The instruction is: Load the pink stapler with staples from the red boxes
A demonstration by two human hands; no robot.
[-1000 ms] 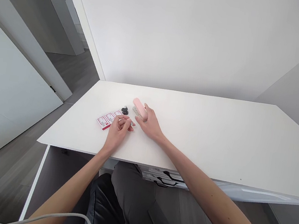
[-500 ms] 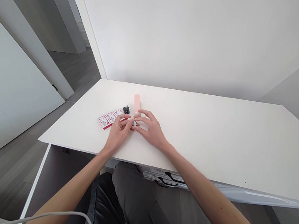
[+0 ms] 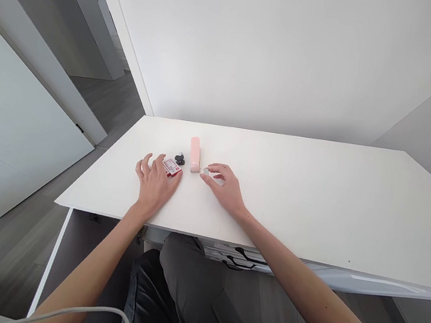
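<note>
A pink stapler point(image 3: 195, 153) lies flat on the white desk point(image 3: 316, 199), pointing away from me. My left hand point(image 3: 154, 184) lies spread over red and white staple boxes point(image 3: 171, 167), covering most of them. Just right of the stapler's near end, my right hand point(image 3: 225, 185) pinches a small silvery piece point(image 3: 206, 171) between thumb and forefinger. A small black clip point(image 3: 179, 158) sits left of the stapler, beyond the boxes.
The desk stands against a white wall, with its front edge near my lap. A white cable point(image 3: 93, 311) hangs at the lower left. An open doorway at the left shows a grey cabinet point(image 3: 67, 34) with items on top.
The stapler has been set down flat. My left hand moved left and spread over the boxes. My right hand let go of the stapler and now pinches a small silvery piece.
</note>
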